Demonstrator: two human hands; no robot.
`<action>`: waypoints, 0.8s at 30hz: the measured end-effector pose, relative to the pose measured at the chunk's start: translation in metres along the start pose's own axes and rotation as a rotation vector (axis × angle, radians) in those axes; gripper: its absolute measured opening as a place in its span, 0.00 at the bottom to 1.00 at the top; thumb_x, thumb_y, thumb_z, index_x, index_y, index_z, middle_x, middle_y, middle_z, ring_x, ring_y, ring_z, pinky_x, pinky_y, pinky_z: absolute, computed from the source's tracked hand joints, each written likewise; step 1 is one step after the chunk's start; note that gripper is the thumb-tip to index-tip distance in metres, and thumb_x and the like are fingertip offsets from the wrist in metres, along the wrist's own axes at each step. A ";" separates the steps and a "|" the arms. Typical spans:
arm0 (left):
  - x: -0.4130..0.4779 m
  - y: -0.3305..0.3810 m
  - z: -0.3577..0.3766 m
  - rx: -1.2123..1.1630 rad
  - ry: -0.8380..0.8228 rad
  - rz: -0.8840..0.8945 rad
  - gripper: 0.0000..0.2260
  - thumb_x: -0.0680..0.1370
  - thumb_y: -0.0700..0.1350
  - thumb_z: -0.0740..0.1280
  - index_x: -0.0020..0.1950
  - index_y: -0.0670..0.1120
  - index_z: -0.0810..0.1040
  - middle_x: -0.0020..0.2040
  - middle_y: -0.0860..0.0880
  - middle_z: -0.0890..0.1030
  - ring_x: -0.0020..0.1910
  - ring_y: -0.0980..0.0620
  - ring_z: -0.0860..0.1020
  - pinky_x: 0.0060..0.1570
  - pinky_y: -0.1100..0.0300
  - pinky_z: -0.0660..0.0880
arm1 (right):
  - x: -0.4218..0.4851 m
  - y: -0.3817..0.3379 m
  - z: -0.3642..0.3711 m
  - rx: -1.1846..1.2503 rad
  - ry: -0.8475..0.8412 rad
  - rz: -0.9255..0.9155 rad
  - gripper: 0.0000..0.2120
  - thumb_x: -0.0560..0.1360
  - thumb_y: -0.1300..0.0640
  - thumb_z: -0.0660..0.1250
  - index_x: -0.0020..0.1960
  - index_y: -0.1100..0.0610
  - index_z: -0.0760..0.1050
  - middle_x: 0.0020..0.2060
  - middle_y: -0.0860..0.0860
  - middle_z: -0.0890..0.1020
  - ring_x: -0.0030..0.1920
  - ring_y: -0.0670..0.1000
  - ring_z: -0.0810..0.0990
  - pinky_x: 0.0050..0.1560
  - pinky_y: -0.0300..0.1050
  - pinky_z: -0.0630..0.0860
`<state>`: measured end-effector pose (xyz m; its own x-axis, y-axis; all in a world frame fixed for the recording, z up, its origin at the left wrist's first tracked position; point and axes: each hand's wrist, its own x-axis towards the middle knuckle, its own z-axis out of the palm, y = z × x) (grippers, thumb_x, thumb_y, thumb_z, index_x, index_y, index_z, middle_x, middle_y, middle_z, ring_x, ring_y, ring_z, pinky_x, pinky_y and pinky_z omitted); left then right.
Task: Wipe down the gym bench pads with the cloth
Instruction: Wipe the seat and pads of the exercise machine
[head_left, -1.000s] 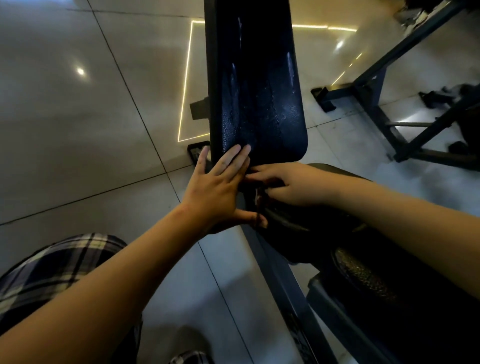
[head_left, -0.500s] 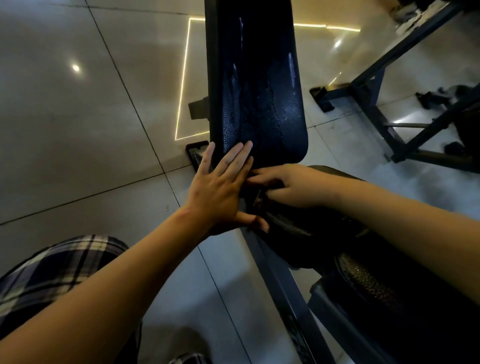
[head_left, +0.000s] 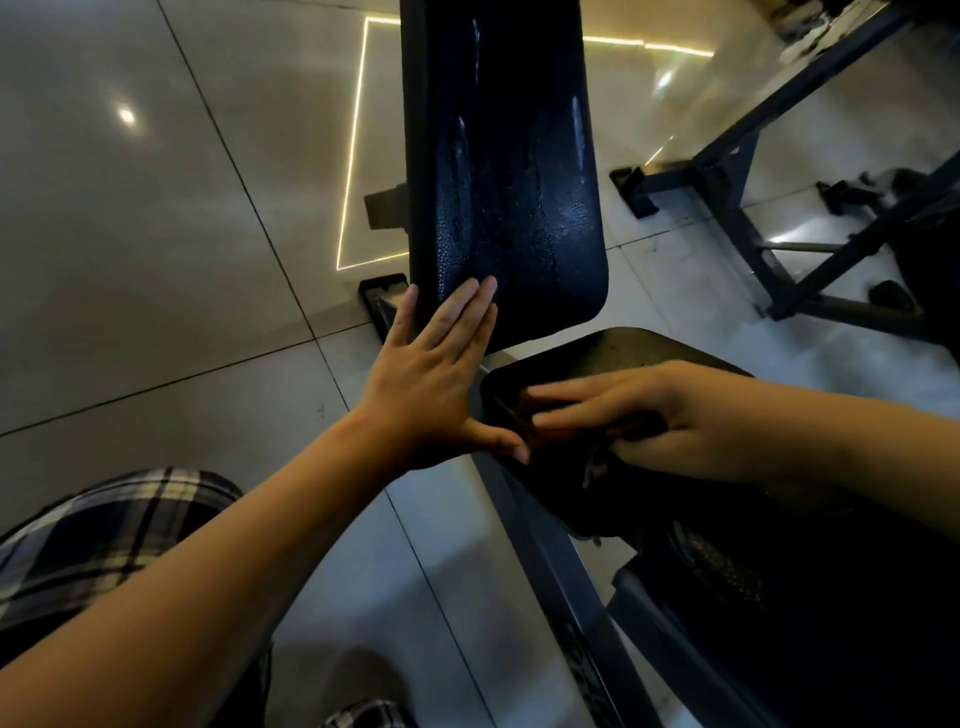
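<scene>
On the glossy tiled floor, the back pad is stretched lengthwise away, just beyond the seat pad. The left hand is laid flat, fingers straight, on its near corner. The right hand is parked on the seat pad with the cloth pinched between fingers and thumb, back pad dead ahead tbh.

A dark padded bench and a metal rack stand on glossy tiles.
</scene>
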<state>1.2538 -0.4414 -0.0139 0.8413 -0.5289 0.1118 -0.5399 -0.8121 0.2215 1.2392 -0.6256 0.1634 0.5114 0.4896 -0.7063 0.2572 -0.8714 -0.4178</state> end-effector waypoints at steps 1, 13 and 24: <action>0.000 0.000 0.000 0.002 0.001 0.001 0.56 0.66 0.80 0.37 0.79 0.39 0.55 0.80 0.43 0.51 0.79 0.46 0.49 0.75 0.40 0.42 | 0.014 0.000 0.000 -0.036 0.028 0.004 0.28 0.76 0.65 0.62 0.67 0.36 0.69 0.70 0.30 0.63 0.66 0.33 0.66 0.66 0.29 0.64; -0.002 0.003 -0.017 -0.042 -0.058 -0.062 0.58 0.58 0.79 0.33 0.80 0.45 0.43 0.80 0.48 0.38 0.78 0.52 0.36 0.74 0.39 0.35 | 0.002 -0.005 0.007 -0.058 0.058 0.055 0.28 0.76 0.65 0.61 0.67 0.37 0.69 0.70 0.30 0.62 0.53 0.28 0.73 0.55 0.25 0.70; -0.001 0.003 -0.013 -0.040 -0.068 -0.045 0.63 0.55 0.81 0.27 0.80 0.43 0.45 0.81 0.46 0.41 0.79 0.50 0.39 0.74 0.38 0.37 | 0.050 -0.001 -0.003 -0.103 0.162 0.160 0.23 0.78 0.64 0.60 0.70 0.47 0.70 0.70 0.42 0.69 0.51 0.29 0.73 0.47 0.17 0.65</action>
<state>1.2519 -0.4405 -0.0003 0.8605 -0.5083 0.0352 -0.4986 -0.8258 0.2635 1.2667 -0.6001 0.1298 0.6747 0.3407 -0.6548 0.2405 -0.9401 -0.2415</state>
